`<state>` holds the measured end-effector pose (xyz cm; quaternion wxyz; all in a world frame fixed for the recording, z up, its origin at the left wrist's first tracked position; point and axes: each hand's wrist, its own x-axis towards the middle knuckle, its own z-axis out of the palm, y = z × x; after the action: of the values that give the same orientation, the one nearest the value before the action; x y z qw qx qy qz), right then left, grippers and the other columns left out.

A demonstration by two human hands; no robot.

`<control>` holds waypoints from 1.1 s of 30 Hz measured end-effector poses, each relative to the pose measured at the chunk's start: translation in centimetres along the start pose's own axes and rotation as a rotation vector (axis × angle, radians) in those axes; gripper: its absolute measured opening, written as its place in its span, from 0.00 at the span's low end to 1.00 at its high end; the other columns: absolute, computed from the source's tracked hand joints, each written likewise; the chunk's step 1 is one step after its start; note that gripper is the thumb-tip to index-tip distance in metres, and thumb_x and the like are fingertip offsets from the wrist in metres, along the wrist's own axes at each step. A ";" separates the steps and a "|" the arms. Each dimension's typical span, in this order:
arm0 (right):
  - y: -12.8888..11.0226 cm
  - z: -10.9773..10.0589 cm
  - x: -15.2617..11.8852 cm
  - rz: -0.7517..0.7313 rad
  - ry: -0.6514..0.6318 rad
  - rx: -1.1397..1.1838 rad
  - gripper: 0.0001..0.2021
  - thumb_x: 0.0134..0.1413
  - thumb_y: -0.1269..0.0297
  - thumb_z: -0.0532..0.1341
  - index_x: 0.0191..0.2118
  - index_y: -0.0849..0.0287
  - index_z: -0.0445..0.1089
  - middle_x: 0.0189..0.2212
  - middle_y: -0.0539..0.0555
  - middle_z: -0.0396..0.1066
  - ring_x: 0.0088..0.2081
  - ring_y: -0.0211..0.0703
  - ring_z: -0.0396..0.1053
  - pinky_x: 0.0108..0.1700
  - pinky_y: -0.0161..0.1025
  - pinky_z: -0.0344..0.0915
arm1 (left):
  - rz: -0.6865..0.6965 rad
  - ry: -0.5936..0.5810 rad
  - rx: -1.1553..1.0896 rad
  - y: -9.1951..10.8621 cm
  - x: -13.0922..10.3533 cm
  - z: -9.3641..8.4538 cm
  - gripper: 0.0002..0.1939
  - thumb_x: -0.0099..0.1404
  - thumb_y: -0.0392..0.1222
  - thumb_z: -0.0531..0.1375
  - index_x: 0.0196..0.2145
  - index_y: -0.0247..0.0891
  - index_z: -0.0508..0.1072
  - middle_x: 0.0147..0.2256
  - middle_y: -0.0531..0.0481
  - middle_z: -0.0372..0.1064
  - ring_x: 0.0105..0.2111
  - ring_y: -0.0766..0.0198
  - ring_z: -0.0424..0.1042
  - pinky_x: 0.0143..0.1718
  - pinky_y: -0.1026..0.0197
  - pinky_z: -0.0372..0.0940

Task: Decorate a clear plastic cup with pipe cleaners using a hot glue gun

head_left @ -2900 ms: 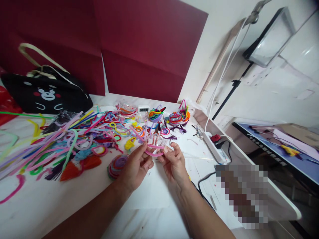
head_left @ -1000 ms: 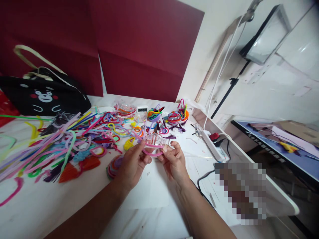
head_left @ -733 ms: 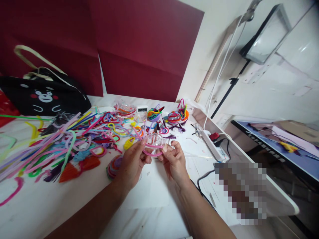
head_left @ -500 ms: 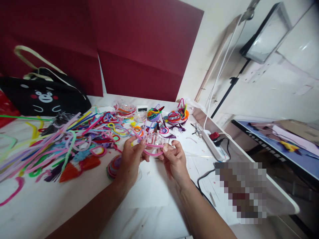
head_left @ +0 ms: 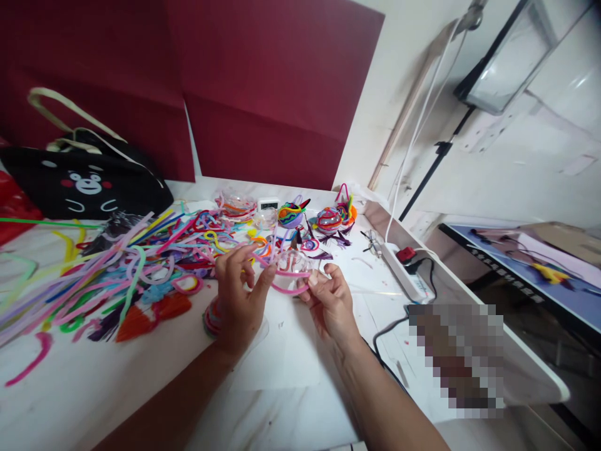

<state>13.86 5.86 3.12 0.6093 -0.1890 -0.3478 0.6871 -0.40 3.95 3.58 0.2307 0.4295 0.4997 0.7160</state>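
We have the pink fuzzy stem (head_left: 288,292) to the left of the white power strip (head_left: 404,272), lying along the near edge of a clear plastic dome (head_left: 294,262). Its long axis runs crosswise between our hands in two strands, the lower one bowing toward us. One end slants up and away from the power strip, past our left thumb. Just beyond, lilac stems (head_left: 273,244) point away from us; we cannot tell whether they join the dome.

Our right hand (head_left: 331,300), the nearer one to the power strip, pinches the stem between thumb and forefinger, its other fingers curled. Our left hand (head_left: 241,300), farther from the power strip, has its fingers spread, thumb apart from forefinger; the thumb tip is at the stem, though we cannot tell if it touches. Both forearms reach forward over the counter (head_left: 277,416) and lean toward each other.

Well left of the power strip we see a pile of coloured stems (head_left: 154,263); nearer to it, a wrapped ball (head_left: 212,318) is mostly hidden by our left hand.
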 end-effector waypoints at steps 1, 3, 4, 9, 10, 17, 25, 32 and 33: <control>0.0 0.1 0.0 0.000 -0.002 0.004 0.22 0.45 0.69 0.71 0.36 0.51 0.54 0.23 0.41 0.69 0.22 0.31 0.64 0.28 0.29 0.58 | 0.154 -0.004 0.108 0.0 0.1 -0.1 0.21 0.55 0.36 0.68 0.46 0.47 0.75 0.46 0.49 0.61 0.32 0.66 0.64 0.42 0.62 0.64; 0.0 0.2 -0.1 0.002 -0.003 0.013 0.22 0.44 0.70 0.71 0.36 0.52 0.54 0.23 0.41 0.70 0.22 0.32 0.65 0.28 0.29 0.58 | 0.446 -0.030 0.272 0.0 0.2 -0.4 0.14 0.57 0.35 0.66 0.42 0.46 0.78 0.45 0.48 0.62 0.33 0.64 0.66 0.44 0.58 0.65; 0.0 0.3 -0.1 0.004 0.001 0.017 0.23 0.44 0.70 0.71 0.36 0.52 0.54 0.23 0.42 0.70 0.23 0.32 0.65 0.28 0.29 0.59 | 0.532 -0.078 0.303 0.0 0.3 -0.5 0.13 0.59 0.33 0.65 0.40 0.47 0.79 0.44 0.47 0.63 0.35 0.63 0.67 0.44 0.57 0.65; -0.3 0.6 -0.2 0.020 0.013 0.013 0.24 0.42 0.69 0.71 0.36 0.52 0.53 0.22 0.41 0.71 0.21 0.32 0.65 0.26 0.29 0.59 | 0.615 -0.278 0.366 -0.1 0.4 -1.2 0.15 0.60 0.30 0.62 0.35 0.52 0.82 0.42 0.47 0.69 0.38 0.60 0.70 0.41 0.59 0.65; -0.3 0.6 -0.2 0.023 0.013 0.014 0.24 0.41 0.69 0.72 0.36 0.52 0.53 0.22 0.41 0.71 0.21 0.32 0.65 0.26 0.29 0.59 | 0.583 -0.304 0.369 -0.2 0.4 -1.3 0.15 0.60 0.30 0.63 0.35 0.53 0.82 0.42 0.46 0.71 0.38 0.60 0.70 0.41 0.59 0.65; -0.6 0.8 -0.2 0.026 0.026 0.022 0.26 0.40 0.67 0.73 0.35 0.52 0.53 0.21 0.41 0.70 0.21 0.32 0.65 0.27 0.28 0.61 | 0.671 -0.405 0.422 -0.8 1.2 -1.9 0.16 0.59 0.30 0.64 0.39 0.51 0.82 0.40 0.46 0.75 0.38 0.59 0.72 0.44 0.58 0.65; -0.9 0.6 -0.2 0.024 0.025 0.041 0.26 0.41 0.67 0.73 0.36 0.52 0.53 0.22 0.41 0.71 0.21 0.31 0.66 0.26 0.28 0.61 | 1.212 -0.580 0.616 -0.1 2.8 -2.5 0.28 0.65 0.27 0.54 0.62 0.41 0.64 0.51 0.38 0.66 0.47 0.55 0.69 0.46 0.53 0.67; -1.1 0.7 -0.2 0.025 0.027 0.056 0.26 0.40 0.67 0.73 0.36 0.53 0.53 0.22 0.42 0.71 0.21 0.31 0.66 0.26 0.28 0.62 | 1.201 -0.613 0.618 0.3 2.9 -2.6 0.29 0.63 0.33 0.62 0.61 0.38 0.63 0.51 0.38 0.64 0.46 0.55 0.68 0.46 0.52 0.67; -1.1 0.8 -0.2 0.020 0.027 0.061 0.26 0.40 0.68 0.73 0.36 0.53 0.53 0.21 0.42 0.71 0.21 0.31 0.66 0.26 0.28 0.62 | 1.197 -0.601 0.617 0.3 2.9 -2.5 0.29 0.63 0.33 0.62 0.61 0.39 0.64 0.51 0.38 0.64 0.45 0.55 0.68 0.45 0.53 0.67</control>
<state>14.19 5.47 4.40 0.6126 -0.1831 -0.3165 0.7007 -4.04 4.70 4.67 -0.2038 0.8516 0.2739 0.3979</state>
